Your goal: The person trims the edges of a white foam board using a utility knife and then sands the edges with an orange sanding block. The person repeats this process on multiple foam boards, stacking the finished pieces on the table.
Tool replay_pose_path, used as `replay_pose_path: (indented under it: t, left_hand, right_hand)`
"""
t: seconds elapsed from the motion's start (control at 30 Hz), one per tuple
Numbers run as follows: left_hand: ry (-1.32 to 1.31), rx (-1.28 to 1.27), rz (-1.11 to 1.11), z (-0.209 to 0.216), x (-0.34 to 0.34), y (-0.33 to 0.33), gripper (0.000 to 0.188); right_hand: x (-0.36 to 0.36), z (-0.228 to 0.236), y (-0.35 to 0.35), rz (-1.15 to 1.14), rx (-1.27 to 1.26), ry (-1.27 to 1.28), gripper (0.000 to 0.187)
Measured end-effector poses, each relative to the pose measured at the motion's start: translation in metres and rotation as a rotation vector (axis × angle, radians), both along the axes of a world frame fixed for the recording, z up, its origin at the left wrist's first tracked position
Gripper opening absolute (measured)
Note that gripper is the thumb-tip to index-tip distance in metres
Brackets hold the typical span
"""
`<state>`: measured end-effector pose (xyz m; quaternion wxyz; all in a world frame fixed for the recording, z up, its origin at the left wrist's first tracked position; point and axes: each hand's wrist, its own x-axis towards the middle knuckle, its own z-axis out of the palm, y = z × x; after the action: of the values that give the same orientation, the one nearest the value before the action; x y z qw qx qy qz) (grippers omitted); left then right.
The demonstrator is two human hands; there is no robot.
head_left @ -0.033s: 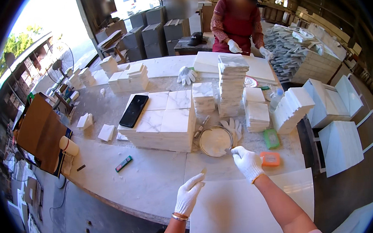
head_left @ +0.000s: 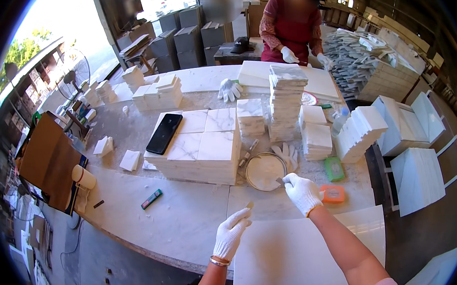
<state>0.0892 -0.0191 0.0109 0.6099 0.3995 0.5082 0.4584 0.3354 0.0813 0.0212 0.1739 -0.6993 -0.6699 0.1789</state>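
Note:
My left hand, in a white knit glove, is raised over the near edge of the table. A small tan-grey flat piece sticks out from its pinched fingertips; its kind is unclear. My right hand, gloved too, pinches a small grey metal blade at the rim of a round tin of cream-coloured paste. Below both hands lies a large white slab. An orange box sits right of my right hand, and a spare glove lies behind the tin.
Marble tiles stand stacked left of the tin, a phone on top. Taller tile stacks rise behind it. A green box and a green-and-black cutter-like tool lie on the table. Across it stands a co-worker with gloved hands.
The view has shifted very slightly. Both my hands keep their grips, in almost the same places.

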Motion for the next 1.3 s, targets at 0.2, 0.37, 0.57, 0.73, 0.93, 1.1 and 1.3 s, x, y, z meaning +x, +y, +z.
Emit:
replay_pose_path:
  t: [0.2,0.37,0.57,0.73,0.93,1.1,1.3]
  left_hand:
    - [0.037,-0.129,0.06,0.001,-0.013,0.021,0.044]
    - [0.109,-0.158,0.152,-0.017,-0.065,0.006,0.061]
    - [0.151,-0.264,0.18,-0.045,-0.105,-0.009,0.066]
    - [0.105,-0.237,0.206,-0.065,-0.12,-0.015,0.063]
    - [0.259,-0.248,0.192,-0.037,-0.101,-0.01,0.032]
    - [0.277,-0.248,0.147,-0.033,-0.09,-0.006,0.032]
    - [0.16,-0.289,0.064,-0.026,-0.093,-0.003,0.039]
  right_hand:
    - [-0.005,-0.012,0.031,0.059,-0.182,-0.091,0.032]
    - [-0.01,0.041,-0.018,0.108,-0.185,-0.111,0.054]
    - [0.101,0.007,-0.1,-0.076,0.43,0.273,0.023]
    - [0.161,-0.001,-0.109,-0.345,0.286,0.171,0.019]
    - [0.11,0.008,-0.094,-0.106,0.479,0.258,0.019]
    - [0.038,0.039,-0.076,0.071,0.373,0.249,0.019]
    - [0.033,0.038,-0.06,0.068,0.439,0.332,0.021]
